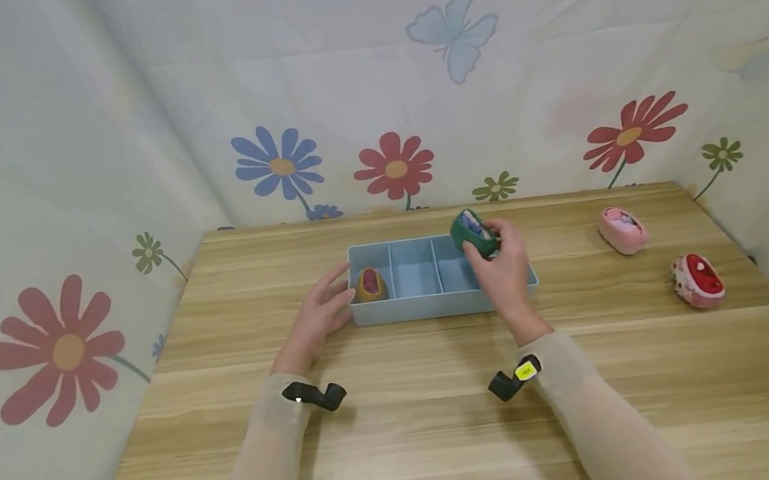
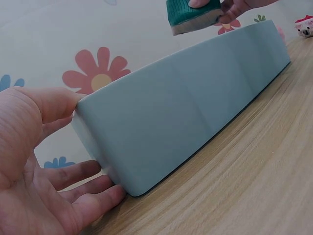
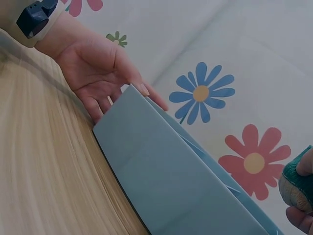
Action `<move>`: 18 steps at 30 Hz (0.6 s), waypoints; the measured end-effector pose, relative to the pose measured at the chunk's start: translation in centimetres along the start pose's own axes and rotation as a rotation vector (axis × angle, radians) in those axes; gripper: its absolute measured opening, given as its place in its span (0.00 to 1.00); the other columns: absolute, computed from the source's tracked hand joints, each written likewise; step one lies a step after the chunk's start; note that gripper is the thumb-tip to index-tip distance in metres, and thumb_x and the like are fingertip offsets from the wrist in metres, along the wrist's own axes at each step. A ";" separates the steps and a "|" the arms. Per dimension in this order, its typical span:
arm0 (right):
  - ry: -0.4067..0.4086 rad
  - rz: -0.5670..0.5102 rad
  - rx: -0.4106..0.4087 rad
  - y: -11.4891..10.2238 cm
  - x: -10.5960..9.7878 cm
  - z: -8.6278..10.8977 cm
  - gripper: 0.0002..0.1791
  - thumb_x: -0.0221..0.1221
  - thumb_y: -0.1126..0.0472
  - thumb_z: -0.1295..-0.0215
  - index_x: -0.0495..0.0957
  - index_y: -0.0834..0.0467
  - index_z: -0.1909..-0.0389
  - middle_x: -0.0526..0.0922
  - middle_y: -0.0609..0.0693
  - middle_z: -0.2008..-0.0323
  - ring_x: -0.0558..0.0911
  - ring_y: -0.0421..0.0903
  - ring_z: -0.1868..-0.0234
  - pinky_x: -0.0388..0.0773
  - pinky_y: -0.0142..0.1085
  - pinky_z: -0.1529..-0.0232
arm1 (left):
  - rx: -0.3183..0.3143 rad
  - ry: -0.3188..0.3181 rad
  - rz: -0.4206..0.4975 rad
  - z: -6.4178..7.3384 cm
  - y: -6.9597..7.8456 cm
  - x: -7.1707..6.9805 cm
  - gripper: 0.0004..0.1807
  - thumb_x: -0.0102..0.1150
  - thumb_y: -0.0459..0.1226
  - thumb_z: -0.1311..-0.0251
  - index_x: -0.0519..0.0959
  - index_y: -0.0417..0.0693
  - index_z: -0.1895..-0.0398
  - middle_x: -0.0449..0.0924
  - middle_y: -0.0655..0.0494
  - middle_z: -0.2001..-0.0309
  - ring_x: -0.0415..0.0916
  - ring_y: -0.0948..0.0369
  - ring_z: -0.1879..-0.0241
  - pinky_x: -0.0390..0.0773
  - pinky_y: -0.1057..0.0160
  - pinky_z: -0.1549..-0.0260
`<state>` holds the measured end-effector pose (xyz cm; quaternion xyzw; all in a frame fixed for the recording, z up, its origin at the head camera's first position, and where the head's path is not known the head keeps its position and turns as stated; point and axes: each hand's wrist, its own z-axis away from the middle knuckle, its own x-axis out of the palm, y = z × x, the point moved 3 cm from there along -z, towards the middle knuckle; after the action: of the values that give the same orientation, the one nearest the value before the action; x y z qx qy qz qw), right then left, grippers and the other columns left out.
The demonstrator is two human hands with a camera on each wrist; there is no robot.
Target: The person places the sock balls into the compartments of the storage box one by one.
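Note:
A light blue box (image 1: 422, 307) with three compartments stands on the table. My left hand (image 1: 321, 312) rests against its left end, fingers fairly straight along the end wall and thumb at the top corner in the left wrist view. Rolled-up mustard socks (image 1: 371, 285) with a dark red opening sit in the left compartment. Over the right compartment, my right hand (image 1: 506, 265) pinches rolled-up green socks (image 1: 467, 231) between thumb and fingers. Ribbed green knit and a beige part of these socks (image 2: 193, 17) show above the rim in the left wrist view.
To the right on the wooden table (image 1: 408, 429) lie rolled-up pink socks (image 1: 623, 231) and, nearer me, red-and-pink patterned rolled-up socks (image 1: 698, 281). A flower-printed cloth (image 1: 334, 62) hangs behind the table and along its sides.

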<state>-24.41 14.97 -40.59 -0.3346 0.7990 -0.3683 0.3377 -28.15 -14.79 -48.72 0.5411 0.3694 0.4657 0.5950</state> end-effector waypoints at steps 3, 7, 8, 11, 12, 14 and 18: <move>-0.009 0.006 -0.010 -0.1 0.4 0.2 0.21 0.66 0.66 0.47 0.72 0.66 0.53 0.72 0.62 0.59 0.73 0.53 0.62 0.79 0.44 0.68 | -0.001 -0.002 -0.001 0.0 0.0 0.1 0.33 0.61 0.48 0.43 0.63 0.67 0.34 0.57 0.47 0.33 0.60 0.51 0.37 0.69 0.52 0.45; -0.030 0.007 -0.003 -0.4 0.8 0.5 0.21 0.66 0.64 0.47 0.72 0.65 0.53 0.72 0.60 0.59 0.74 0.52 0.63 0.80 0.42 0.68 | 0.001 -0.004 0.001 0.1 0.0 0.1 0.32 0.61 0.48 0.43 0.63 0.67 0.34 0.56 0.47 0.33 0.60 0.51 0.37 0.69 0.52 0.45; -0.035 0.008 0.002 -0.5 0.9 0.6 0.21 0.66 0.64 0.47 0.72 0.64 0.54 0.72 0.60 0.59 0.74 0.52 0.62 0.80 0.41 0.68 | -0.002 0.000 0.003 0.1 0.0 0.1 0.32 0.61 0.48 0.43 0.63 0.68 0.34 0.57 0.47 0.33 0.60 0.51 0.37 0.69 0.52 0.45; -0.051 0.005 0.019 -0.8 1.2 0.8 0.21 0.66 0.62 0.47 0.73 0.63 0.53 0.72 0.59 0.58 0.74 0.52 0.61 0.79 0.41 0.66 | -0.004 -0.004 0.004 0.1 0.0 0.1 0.32 0.61 0.48 0.43 0.63 0.69 0.34 0.56 0.48 0.33 0.60 0.51 0.37 0.70 0.53 0.45; -0.058 0.004 0.023 -0.9 1.3 0.9 0.21 0.66 0.62 0.47 0.73 0.63 0.53 0.72 0.59 0.58 0.74 0.51 0.61 0.79 0.42 0.66 | -0.004 -0.005 0.004 0.1 0.0 0.1 0.32 0.61 0.48 0.42 0.63 0.69 0.34 0.56 0.48 0.33 0.61 0.51 0.37 0.70 0.53 0.45; -0.069 0.005 0.027 -1.1 1.6 0.9 0.21 0.66 0.61 0.46 0.73 0.63 0.53 0.72 0.59 0.57 0.74 0.52 0.60 0.79 0.42 0.65 | -0.002 -0.003 0.000 0.1 0.0 0.1 0.32 0.61 0.48 0.43 0.63 0.69 0.34 0.57 0.48 0.33 0.61 0.52 0.37 0.70 0.53 0.46; -0.096 0.007 0.018 -1.4 2.2 1.1 0.21 0.65 0.60 0.45 0.72 0.63 0.52 0.72 0.59 0.57 0.74 0.52 0.61 0.78 0.42 0.65 | 0.007 -0.007 -0.005 0.1 0.2 0.1 0.32 0.60 0.48 0.42 0.63 0.68 0.33 0.57 0.48 0.33 0.60 0.51 0.37 0.70 0.53 0.45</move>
<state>-24.35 12.08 -40.64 -0.3460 0.7797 -0.3579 0.3798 -28.00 -14.72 -48.50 0.5438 0.3706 0.4609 0.5954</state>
